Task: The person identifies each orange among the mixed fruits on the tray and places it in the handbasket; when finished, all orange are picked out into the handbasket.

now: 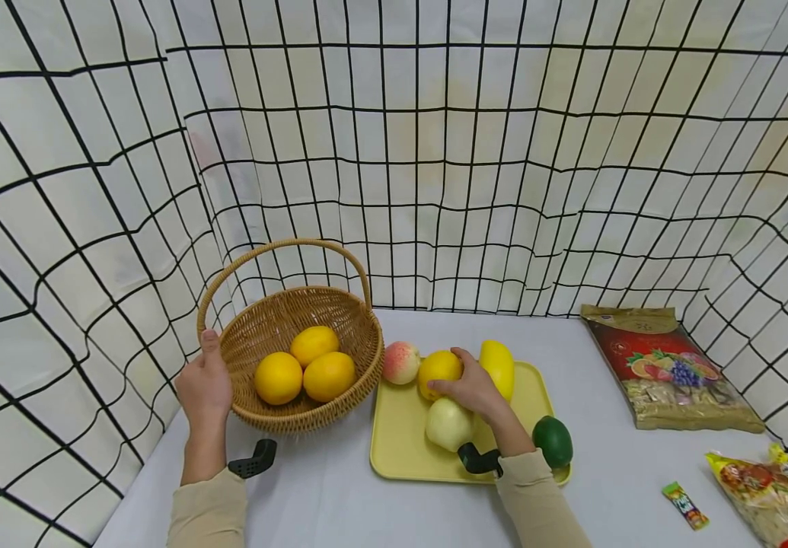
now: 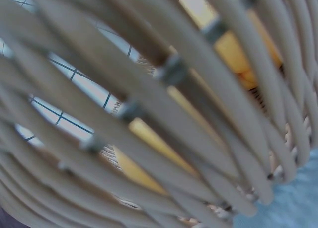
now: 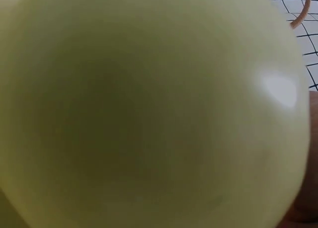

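Note:
My left hand (image 1: 205,380) grips the wicker basket (image 1: 250,323) at its left side, by the foot of the arched handle. The basket tilts toward me, with three yellow-orange fruits (image 1: 279,378) inside; its weave fills the left wrist view, yellow fruit (image 2: 141,171) showing through the gaps. On the yellow tray (image 1: 403,460), my right hand (image 1: 474,387) curls thumb and fingers round an orange (image 1: 437,371). A pale green round fruit (image 1: 449,425) sits just below that hand and fills most of the right wrist view. A peach (image 1: 401,362) lies left of the orange.
A curved yellow fruit (image 1: 498,367) lies right of my right hand, and a dark green fruit (image 1: 553,441) near the tray's right edge. Farther right are a red and gold bag (image 1: 671,369), a small candy packet (image 1: 685,505) and a clear food bag (image 1: 777,495). Netting surrounds the table.

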Motion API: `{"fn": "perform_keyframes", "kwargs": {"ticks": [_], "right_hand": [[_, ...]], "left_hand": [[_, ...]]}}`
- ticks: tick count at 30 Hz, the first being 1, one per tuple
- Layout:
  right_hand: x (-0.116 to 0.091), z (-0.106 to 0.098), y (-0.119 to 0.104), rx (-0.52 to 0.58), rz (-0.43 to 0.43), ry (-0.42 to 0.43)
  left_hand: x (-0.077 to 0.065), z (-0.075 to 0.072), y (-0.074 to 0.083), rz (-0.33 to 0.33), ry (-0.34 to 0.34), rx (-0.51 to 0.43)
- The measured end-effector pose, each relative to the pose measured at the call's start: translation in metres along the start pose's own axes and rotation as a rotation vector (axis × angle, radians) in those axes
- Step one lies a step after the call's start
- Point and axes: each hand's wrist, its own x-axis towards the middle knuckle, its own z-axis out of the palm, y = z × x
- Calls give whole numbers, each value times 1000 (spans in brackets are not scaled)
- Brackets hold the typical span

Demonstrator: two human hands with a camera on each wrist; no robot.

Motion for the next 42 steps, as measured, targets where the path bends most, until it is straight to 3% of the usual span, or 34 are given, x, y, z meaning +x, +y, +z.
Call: {"fn": "perform_keyframes", "kwargs": {"ticks": [8,19,29,42], "right_hand": [[0,1,1,-15,8,8],[-2,-11,-2,-22,-34,91],[-7,-20,-17,87,-87,123],[-23,-12,-45,261,-156,130]], "left_hand": [[1,0,0,7,-4,12],[0,1,1,8,1,1],[0,-1,2,4,10,0],[0,-2,2,4,8,6]]}}
